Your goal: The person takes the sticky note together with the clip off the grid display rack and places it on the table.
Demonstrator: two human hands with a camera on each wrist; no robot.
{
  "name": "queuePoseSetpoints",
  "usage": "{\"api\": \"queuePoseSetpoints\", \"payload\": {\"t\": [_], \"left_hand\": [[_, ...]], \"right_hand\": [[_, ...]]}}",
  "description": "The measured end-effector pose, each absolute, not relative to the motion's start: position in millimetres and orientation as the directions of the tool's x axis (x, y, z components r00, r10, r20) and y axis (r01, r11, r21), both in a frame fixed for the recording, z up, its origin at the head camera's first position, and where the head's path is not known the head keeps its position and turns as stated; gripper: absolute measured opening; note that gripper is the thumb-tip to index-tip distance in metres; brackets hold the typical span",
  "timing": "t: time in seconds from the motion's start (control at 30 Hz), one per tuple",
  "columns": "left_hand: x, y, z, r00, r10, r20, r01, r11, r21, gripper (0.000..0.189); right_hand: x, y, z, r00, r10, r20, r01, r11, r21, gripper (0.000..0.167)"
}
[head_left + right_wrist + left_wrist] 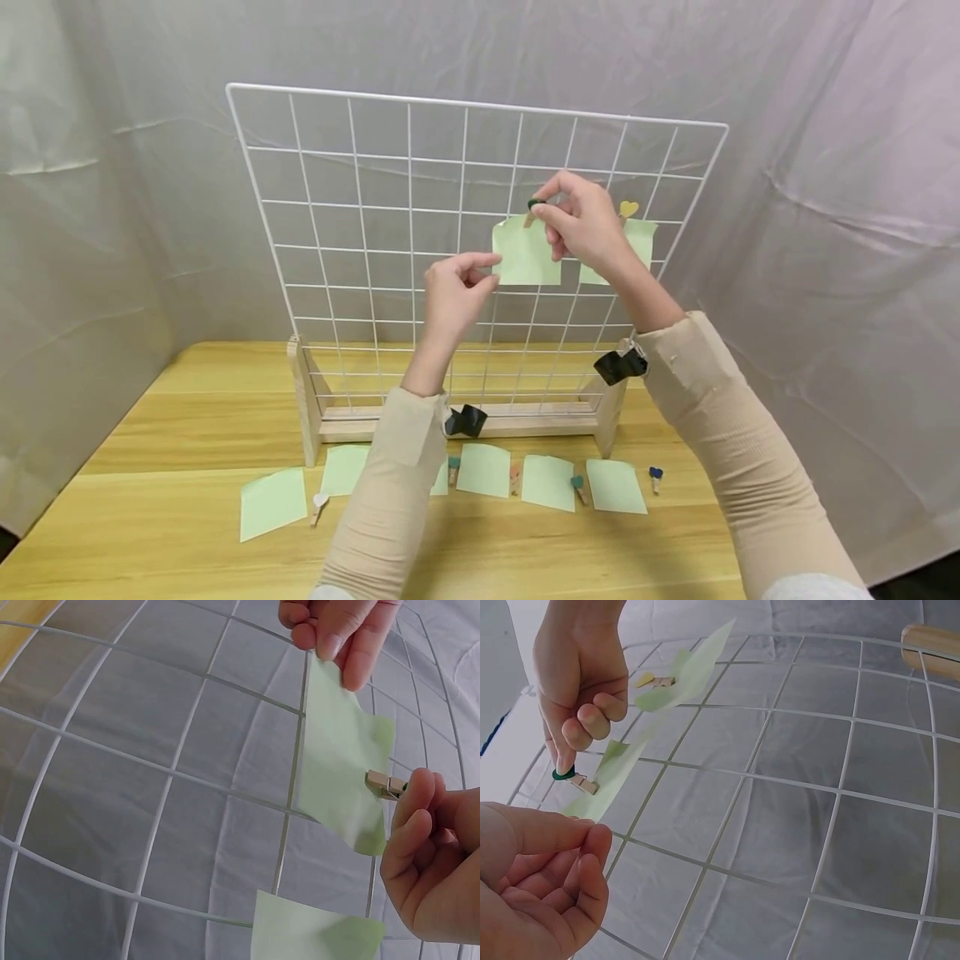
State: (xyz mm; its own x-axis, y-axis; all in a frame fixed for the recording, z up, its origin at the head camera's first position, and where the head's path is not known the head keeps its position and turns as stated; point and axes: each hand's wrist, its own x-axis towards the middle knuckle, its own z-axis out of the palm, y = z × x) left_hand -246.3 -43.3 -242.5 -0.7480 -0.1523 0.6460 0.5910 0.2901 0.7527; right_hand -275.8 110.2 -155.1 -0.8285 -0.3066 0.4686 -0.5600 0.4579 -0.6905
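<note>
A pale green sheet of paper (525, 257) is up against the white wire grid (409, 200). My right hand (588, 223) pinches a small wooden clothespin (379, 782) with a dark green top, whose jaws sit over the paper's upper edge. At the sheet's left edge, my left hand (453, 296) pinches the paper between thumb and fingers. To the right, a second green sheet (640, 242) hangs from the grid under a clothespin with a yellow heart (628, 209), partly hidden behind my right hand.
The grid stands in a wooden base (540, 427) on the wooden table (187, 500). Before it lie several green sheets (617, 486) and small clothespins, among them one with a white heart (320, 501) and one with a blue heart (656, 473). Grey curtain (465, 42) hangs behind.
</note>
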Motion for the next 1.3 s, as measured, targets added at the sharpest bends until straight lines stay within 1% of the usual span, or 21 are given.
{"api": "queuePoseSetpoints", "payload": {"t": [0.33, 0.6, 0.87, 1.0, 1.13, 1.3], "left_hand": [[-245.9, -42.6, -244.4, -0.752, -0.144, 0.643, 0.595, 0.271, 0.757, 0.018], [-246.0, -42.3, -244.1, -0.742, -0.137, 0.657, 0.615, 0.253, 0.747, 0.017], [-246.9, -43.6, -245.2, -0.764, -0.139, 0.63, 0.598, 0.212, 0.773, 0.017], [-248.0, -44.6, -246.0, -0.761, -0.147, 0.632, 0.6, 0.21, 0.772, 0.017], [-248.4, -45.5, -247.1, -0.767, -0.149, 0.624, 0.594, 0.2, 0.779, 0.018], [-247.5, -46.6, -248.6, -0.777, -0.142, 0.613, 0.591, 0.169, 0.789, 0.017]], "right_hand": [[-276.5, 112.0, -160.0, -0.805, -0.31, 0.506, -0.593, 0.449, -0.668, 0.013], [-277.5, 111.7, -161.8, -0.795, -0.297, 0.529, -0.606, 0.441, -0.662, 0.01], [-278.4, 111.8, -162.7, -0.774, -0.288, 0.564, -0.632, 0.406, -0.66, 0.005], [-277.8, 113.9, -159.8, -0.761, -0.284, 0.584, -0.648, 0.386, -0.657, 0.004], [-277.5, 116.7, -159.4, -0.759, -0.288, 0.584, -0.651, 0.36, -0.669, 0.007], [-275.9, 118.8, -161.0, -0.751, -0.303, 0.587, -0.661, 0.373, -0.652, 0.013]]}}
